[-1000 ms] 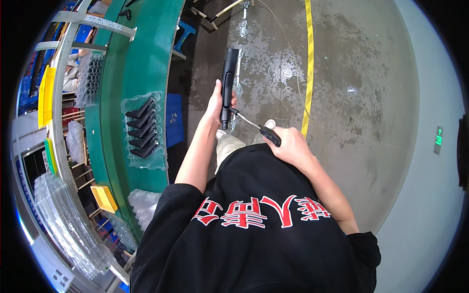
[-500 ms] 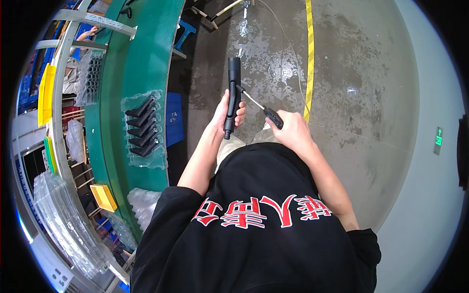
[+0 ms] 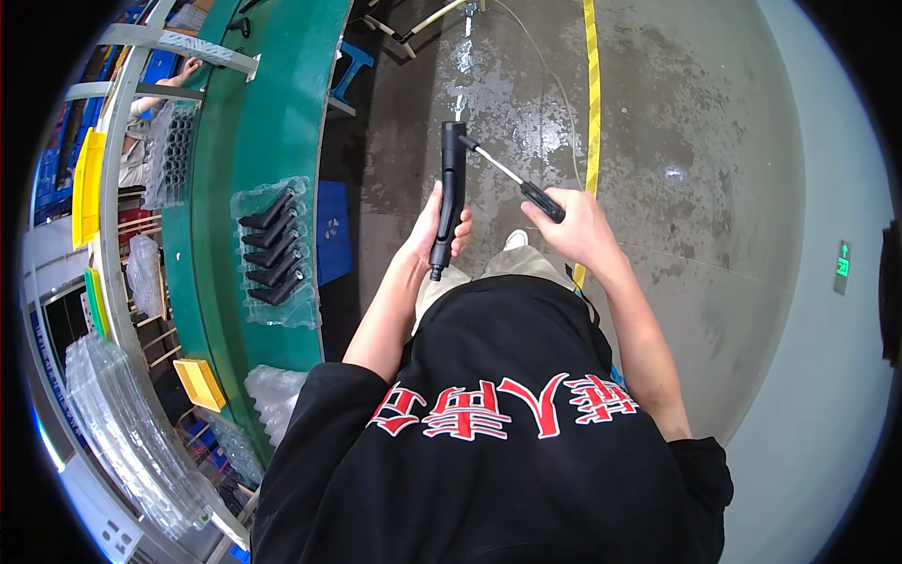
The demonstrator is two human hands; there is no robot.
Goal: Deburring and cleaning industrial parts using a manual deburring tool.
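Note:
Upright in front of me is a black tubular, slightly bent spray-gun-like part (image 3: 452, 174), its narrow, stepped end pointing toward me. My left hand (image 3: 434, 226) is wrapped round its lower half. In my right hand (image 3: 573, 226) is the black grip of a small hammer (image 3: 507, 170) with a thin metal shaft. The hammer's small black head lies against or just beside the upper right side of the part; whether they touch I cannot tell.
On the green bench (image 3: 282, 113) to the left, a clear plastic tray (image 3: 310, 296) holds several black angled parts (image 3: 272, 246). Stacked clear trays (image 3: 122, 423) and a yellow bin (image 3: 199, 383) stand nearby. Under the bench edge is a blue crate (image 3: 333, 235). Another person's hand (image 3: 192, 68) shows far left.
The hammer head has moved up along the part, toward its far end. My right hand has shifted slightly right. The part sits a little lower, with my left hand still round it.

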